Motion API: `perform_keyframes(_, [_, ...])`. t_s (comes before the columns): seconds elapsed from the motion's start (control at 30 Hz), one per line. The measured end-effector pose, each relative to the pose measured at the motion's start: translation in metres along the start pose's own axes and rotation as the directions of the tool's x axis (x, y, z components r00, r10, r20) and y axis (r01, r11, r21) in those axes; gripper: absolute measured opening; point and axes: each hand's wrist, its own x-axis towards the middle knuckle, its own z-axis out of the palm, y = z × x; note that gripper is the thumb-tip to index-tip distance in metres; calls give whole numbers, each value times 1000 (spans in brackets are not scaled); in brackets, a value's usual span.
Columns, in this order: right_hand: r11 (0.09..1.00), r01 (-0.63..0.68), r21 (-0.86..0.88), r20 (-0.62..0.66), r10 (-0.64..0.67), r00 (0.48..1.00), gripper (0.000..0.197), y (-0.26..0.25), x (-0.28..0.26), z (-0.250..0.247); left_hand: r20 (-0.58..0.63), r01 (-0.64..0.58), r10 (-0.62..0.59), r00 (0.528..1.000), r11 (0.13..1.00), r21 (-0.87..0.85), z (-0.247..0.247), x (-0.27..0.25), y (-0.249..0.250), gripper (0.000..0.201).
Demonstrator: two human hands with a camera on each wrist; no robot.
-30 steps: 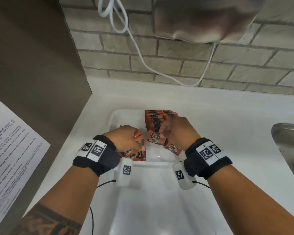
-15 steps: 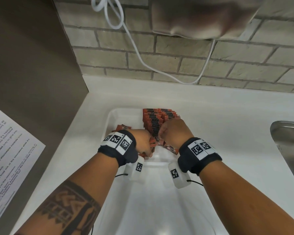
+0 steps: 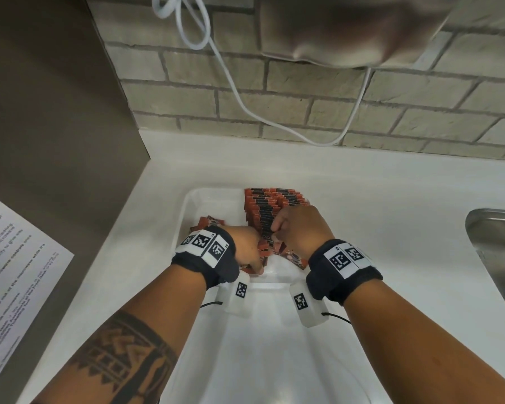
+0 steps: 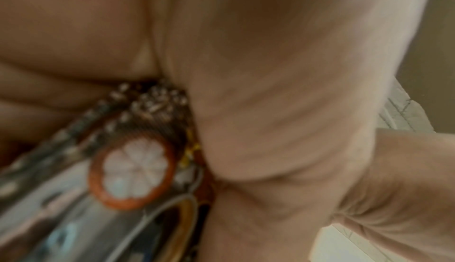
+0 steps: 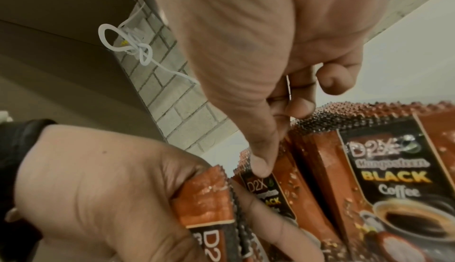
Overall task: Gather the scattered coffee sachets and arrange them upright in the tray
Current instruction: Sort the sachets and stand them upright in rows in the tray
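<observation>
Most coffee sachets already stand upright in the white tray; the left hand grips a small bunch, while the right hand apparently pinches the row's front sachet.

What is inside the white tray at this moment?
The tray holds a row of coffee sachets standing upright, some loose sachets at its left, and both hands. The left hand grips a few sachets. What lies beneath the hands is covered.
</observation>
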Motion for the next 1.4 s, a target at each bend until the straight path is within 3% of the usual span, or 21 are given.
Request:
perform_keyframes(0.2, [998,25,56,-74,-21,997,19,0,-3,-7,-1,-36,36,999,999,-25,-1,-4,-5,42])
perform_keyframes(0.33, [988,110,109,-126,-96,987,6,-1,-18,-17,-46,-109,101,994,969,-223,-17,-20,-22,32])
perform_keyframes(0.4, [965,137,225,-53,-128,990,8,-3,-27,-19,-113,-171,135,984,884,-436,-23,-28,-34,29])
perform_keyframes(0.47, [931,138,338,12,-151,988,17,-5,-30,-18,-150,-225,168,974,731,-644,-25,-35,-39,37])
perform_keyframes(0.53, [877,131,461,17,-157,988,18,-8,-30,-18,-166,-261,213,963,580,-772,-24,-40,-38,41])
perform_keyframes(0.6, [836,138,531,-5,-160,987,15,-11,-30,-19,-179,-275,232,956,495,-824,-22,-44,-34,41])
perform_keyframes(0.93, [883,195,426,-100,-168,981,10,-12,-29,-19,-180,-253,229,956,347,-903,-19,-60,-41,28])
perform_keyframes(1.03, [893,226,389,-134,-188,973,7,-16,-32,-18,-190,-247,213,958,285,-926,-17,-60,-37,37])
perform_keyframes(1.2, [875,244,418,-189,-179,965,10,-17,-33,-25,-234,-290,197,952,338,-895,-16,-62,-40,41])
perform_keyframes(1.27, [889,247,386,-232,-166,958,5,-14,-33,-31,-224,-268,153,962,399,-877,-17,-62,-50,40])
perform_keyframes(1.33, [930,233,286,-249,-163,955,5,-10,-32,-33,-207,-198,52,977,580,-790,-19,-62,-62,34])
perform_keyframes(1.4, [967,203,153,-210,-169,963,11,-9,-32,-31,-190,-80,-43,981,800,-595,-20,-61,-67,30])
